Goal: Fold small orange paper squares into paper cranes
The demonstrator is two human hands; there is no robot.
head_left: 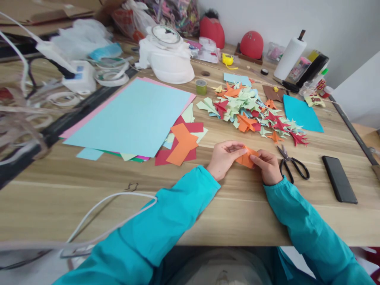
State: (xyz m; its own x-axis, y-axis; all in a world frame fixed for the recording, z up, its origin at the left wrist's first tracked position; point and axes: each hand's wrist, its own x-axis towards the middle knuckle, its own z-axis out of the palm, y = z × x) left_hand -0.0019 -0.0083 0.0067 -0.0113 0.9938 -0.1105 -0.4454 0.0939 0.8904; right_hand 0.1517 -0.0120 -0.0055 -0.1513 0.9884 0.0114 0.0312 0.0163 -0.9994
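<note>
Between my two hands is a small piece of orange paper [246, 160] with folds in it, held just above the table. My left hand [226, 156] pinches its left side with thumb and fingers. On the other side, my right hand [267, 165] grips the right edge between thumb and forefinger. Black-handled scissors [286, 159] lie beside my right hand with the blades partly apart. Beyond my hands is a heap of small folded paper figures [243, 103] in green, orange, red and blue. Orange cut paper pieces [183, 145] rest on red ones left of my left hand.
Large light blue sheets [130, 114] lie stacked on the left. A black phone [339, 179] is at the right, and a blue square sheet [302, 113] behind it. A white cable [109, 196] loops near my left sleeve. A green thread spool [201, 87] stands near the heap.
</note>
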